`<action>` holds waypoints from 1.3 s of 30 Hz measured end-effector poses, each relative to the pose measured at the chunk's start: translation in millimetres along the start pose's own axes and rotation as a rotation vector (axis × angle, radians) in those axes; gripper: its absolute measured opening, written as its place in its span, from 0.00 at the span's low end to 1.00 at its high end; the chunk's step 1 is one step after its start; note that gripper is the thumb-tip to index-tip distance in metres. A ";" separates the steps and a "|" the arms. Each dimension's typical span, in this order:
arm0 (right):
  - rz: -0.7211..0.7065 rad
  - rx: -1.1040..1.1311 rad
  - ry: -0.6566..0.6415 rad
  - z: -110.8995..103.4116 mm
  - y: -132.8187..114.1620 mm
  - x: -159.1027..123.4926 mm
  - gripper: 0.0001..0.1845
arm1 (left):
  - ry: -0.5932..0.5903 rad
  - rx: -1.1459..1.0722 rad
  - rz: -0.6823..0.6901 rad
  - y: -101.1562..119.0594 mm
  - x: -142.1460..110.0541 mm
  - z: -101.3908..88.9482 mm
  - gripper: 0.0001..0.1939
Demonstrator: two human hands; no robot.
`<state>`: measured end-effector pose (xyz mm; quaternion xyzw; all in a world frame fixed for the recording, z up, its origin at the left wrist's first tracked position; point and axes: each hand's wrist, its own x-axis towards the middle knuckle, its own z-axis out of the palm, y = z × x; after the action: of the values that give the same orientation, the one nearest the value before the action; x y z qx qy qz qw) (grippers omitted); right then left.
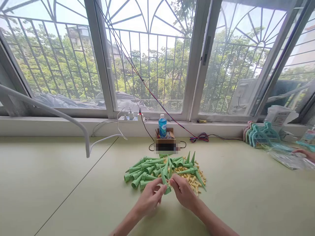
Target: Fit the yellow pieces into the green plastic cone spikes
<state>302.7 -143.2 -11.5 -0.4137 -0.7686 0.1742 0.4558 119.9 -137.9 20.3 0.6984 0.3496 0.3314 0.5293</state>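
My left hand (151,195) is closed around the wide collar end of a green plastic plant-watering spike (163,178), whose point tilts up and away. My right hand (184,191) pinches close beside that collar. A small pale yellow peg (169,183) shows at its fingertips, mostly hidden by the fingers. Just beyond both hands lies a heap of similar green spikes (144,166), some on their sides and a few standing point up. Loose yellow pegs (194,182) are spread at the right of the heap.
Behind the heap, a small cardboard box (169,133) stands by a blue-liquid bottle (162,126). A coiled cable (199,137) lies near the sill. A white bent tube (85,131) reaches in from the left. Teal plastic items (257,134) and another person's hand (306,154) are at far right.
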 end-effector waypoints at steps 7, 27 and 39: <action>0.013 -0.050 -0.030 -0.3 -1.0 0.4 0.19 | 0.075 0.184 0.165 -0.2 -3.2 0.1 0.14; -0.025 -0.003 0.181 1.6 -1.8 1.1 0.17 | 0.102 -0.183 -0.140 -5.5 5.0 2.7 0.27; -0.063 -0.012 0.096 -0.3 -4.0 3.1 0.18 | -0.029 -0.307 -0.212 -4.0 3.5 0.0 0.30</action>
<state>300.3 -143.1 -7.1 -0.3999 -0.7596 0.1350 0.4947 121.2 -134.2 16.7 0.5734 0.3589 0.3133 0.6666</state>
